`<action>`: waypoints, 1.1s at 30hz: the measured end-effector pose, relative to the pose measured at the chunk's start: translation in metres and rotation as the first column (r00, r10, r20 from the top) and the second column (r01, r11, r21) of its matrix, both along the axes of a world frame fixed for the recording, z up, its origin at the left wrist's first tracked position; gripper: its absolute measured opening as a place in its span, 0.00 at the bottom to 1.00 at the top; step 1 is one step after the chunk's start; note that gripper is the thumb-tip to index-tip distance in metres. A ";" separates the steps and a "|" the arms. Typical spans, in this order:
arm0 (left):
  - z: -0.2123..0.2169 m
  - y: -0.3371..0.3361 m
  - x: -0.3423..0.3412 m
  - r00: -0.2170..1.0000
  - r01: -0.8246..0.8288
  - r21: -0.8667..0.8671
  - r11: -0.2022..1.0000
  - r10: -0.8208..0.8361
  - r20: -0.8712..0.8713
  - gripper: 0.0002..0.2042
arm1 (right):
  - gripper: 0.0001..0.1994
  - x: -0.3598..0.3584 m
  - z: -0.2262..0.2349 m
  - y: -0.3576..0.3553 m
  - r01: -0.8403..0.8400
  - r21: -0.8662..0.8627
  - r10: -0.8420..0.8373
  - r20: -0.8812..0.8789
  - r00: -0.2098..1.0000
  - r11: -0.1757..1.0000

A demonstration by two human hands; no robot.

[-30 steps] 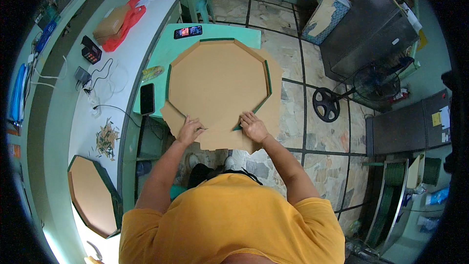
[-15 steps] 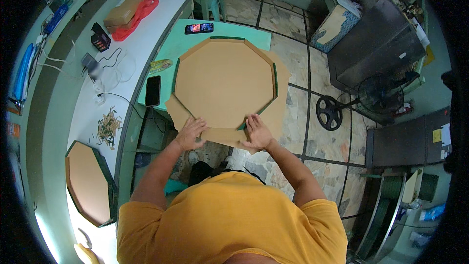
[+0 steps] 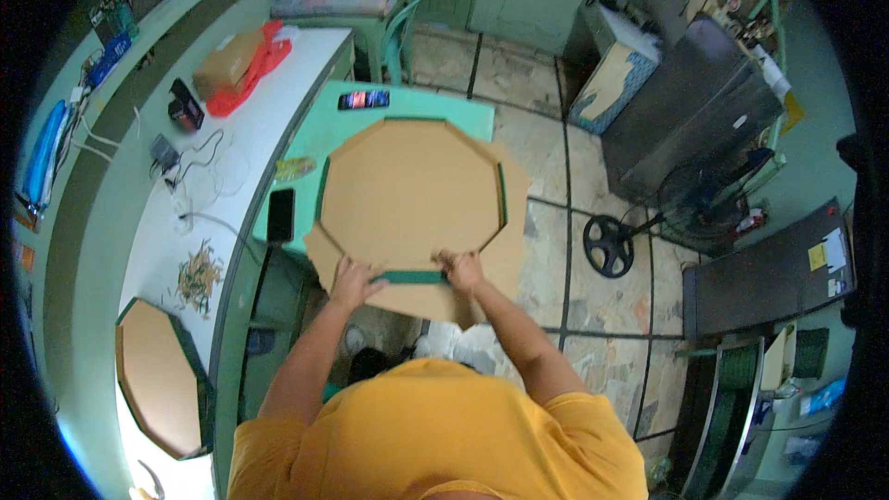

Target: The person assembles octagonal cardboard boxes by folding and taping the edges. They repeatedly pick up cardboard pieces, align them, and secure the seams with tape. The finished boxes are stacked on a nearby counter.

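Note:
A many-sided cardboard tray [image 3: 412, 190] with a low folded rim and dark green outer edges lies on a larger, rough-cut cardboard sheet [image 3: 514, 213]. Both rest on the green table. At the tray's near-left corner, my left hand [image 3: 355, 281] grips the rim, its thumb along the near side. My right hand [image 3: 462, 270] has its fingers bent over the near-right corner. Between the hands, the near rim stands up and shows a green strip [image 3: 412, 277]. My fingertips partly hide both corners.
A black phone [image 3: 281, 215], a small wrapped packet [image 3: 295, 168] and a lit phone [image 3: 364, 100] lie on the green table [image 3: 319, 130]. The white counter at left bears a similar cardboard tray [image 3: 162, 380], a pile of small strips [image 3: 197, 280] and cables. A fan [image 3: 608, 245] stands right.
The near flap has folded up, so its green face now shows. My right hand has shifted inward, its fingers curling at the corner. The whole view has shifted, with the table lower in it.

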State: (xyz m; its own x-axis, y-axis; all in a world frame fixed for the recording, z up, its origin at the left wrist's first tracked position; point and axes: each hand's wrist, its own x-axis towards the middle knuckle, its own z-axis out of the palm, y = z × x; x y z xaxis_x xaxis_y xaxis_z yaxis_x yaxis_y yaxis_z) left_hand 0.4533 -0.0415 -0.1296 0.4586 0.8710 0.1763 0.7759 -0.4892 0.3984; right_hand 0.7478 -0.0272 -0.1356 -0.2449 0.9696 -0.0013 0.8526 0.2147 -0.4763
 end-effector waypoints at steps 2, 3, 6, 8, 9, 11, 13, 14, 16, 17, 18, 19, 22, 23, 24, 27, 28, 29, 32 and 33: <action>0.009 -0.004 -0.001 0.998 0.045 0.055 0.997 -0.042 -0.055 0.16 | 0.11 0.002 0.009 -0.007 -0.074 0.097 0.072 0.024 0.997 0.993; 0.013 -0.006 0.001 0.998 0.024 0.064 0.998 -0.020 -0.064 0.16 | 0.13 0.003 0.013 -0.013 -0.140 0.157 0.124 0.108 0.986 0.978; 0.020 -0.008 0.007 0.990 -0.032 0.014 0.999 0.034 -0.139 0.17 | 0.17 0.003 0.019 -0.024 -0.342 0.297 0.261 0.281 0.924 0.891; 0.017 -0.006 0.015 0.975 -0.020 0.036 0.999 0.027 -0.219 0.16 | 0.18 -0.001 0.015 -0.026 -0.417 0.315 0.313 0.332 0.890 0.852; 0.013 -0.004 0.019 0.978 0.053 0.036 0.998 -0.044 -0.206 0.15 | 0.15 -0.002 0.011 -0.026 -0.424 0.279 0.333 0.320 0.887 0.862; 0.003 0.003 0.027 0.958 0.176 0.001 0.984 -0.171 -0.229 0.12 | 0.11 -0.004 0.002 -0.025 -0.432 0.193 0.368 0.294 0.882 0.881; -0.007 0.008 0.032 0.967 0.203 -0.054 0.978 -0.209 -0.142 0.10 | 0.12 -0.003 -0.006 -0.024 -0.393 0.184 0.344 0.250 0.905 0.901; -0.012 0.008 0.033 0.972 0.195 -0.071 0.978 -0.202 -0.117 0.10 | 0.13 -0.002 -0.009 -0.023 -0.360 0.104 0.323 0.265 0.908 0.927; -0.017 0.010 0.033 0.971 0.183 -0.121 0.976 -0.198 -0.131 0.10 | 0.12 0.000 -0.014 -0.023 -0.355 0.251 0.334 0.124 0.934 0.901; -0.017 0.011 0.034 0.976 0.181 -0.099 0.978 -0.191 -0.107 0.10 | 0.11 0.001 -0.016 -0.024 -0.334 0.238 0.321 0.091 0.943 0.912; -0.015 0.011 0.034 0.978 0.183 -0.082 0.980 -0.190 -0.083 0.11 | 0.10 0.000 -0.017 -0.022 -0.350 0.211 0.329 0.130 0.935 0.912; -0.012 0.012 0.035 0.977 0.170 -0.135 0.976 -0.185 -0.106 0.11 | 0.10 0.000 -0.018 -0.022 -0.363 0.254 0.342 0.125 0.931 0.896; 0.008 0.016 0.040 0.964 0.233 -0.155 0.960 -0.249 -0.093 0.12 | 0.09 -0.001 -0.018 -0.018 -0.385 0.255 0.358 0.146 0.922 0.887; 0.015 0.013 0.043 0.974 0.206 -0.067 0.976 -0.211 -0.079 0.13 | 0.09 -0.003 -0.017 -0.016 -0.390 0.247 0.366 0.138 0.920 0.887; 0.023 0.004 0.042 0.988 0.144 0.024 0.989 -0.142 -0.056 0.14 | 0.09 -0.003 -0.014 -0.014 -0.401 0.201 0.376 0.152 0.914 0.894; 0.044 -0.016 0.042 0.994 -0.042 -0.298 0.954 0.010 -0.110 0.17 | 0.11 -0.011 -0.001 -0.014 -0.373 0.194 0.348 0.153 0.925 0.907; 0.045 -0.026 0.044 0.987 -0.106 -0.556 0.824 0.156 0.043 0.18 | 0.10 -0.018 0.004 -0.016 -0.357 0.247 0.332 0.138 0.933 0.901; 0.045 -0.034 0.045 0.933 -0.131 -0.788 0.601 0.345 0.108 0.20 | 0.10 -0.026 0.010 -0.017 -0.337 0.317 0.315 0.119 0.942 0.887; 0.027 -0.041 0.053 0.421 0.199 -0.974 0.106 0.888 0.183 0.22 | 0.10 -0.064 0.024 -0.033 -0.385 0.297 0.320 0.244 0.916 0.874; 0.018 -0.041 0.053 0.163 0.432 -0.897 0.087 0.971 0.173 0.22 | 0.10 -0.077 0.028 -0.042 -0.398 0.325 0.334 0.236 0.912 0.858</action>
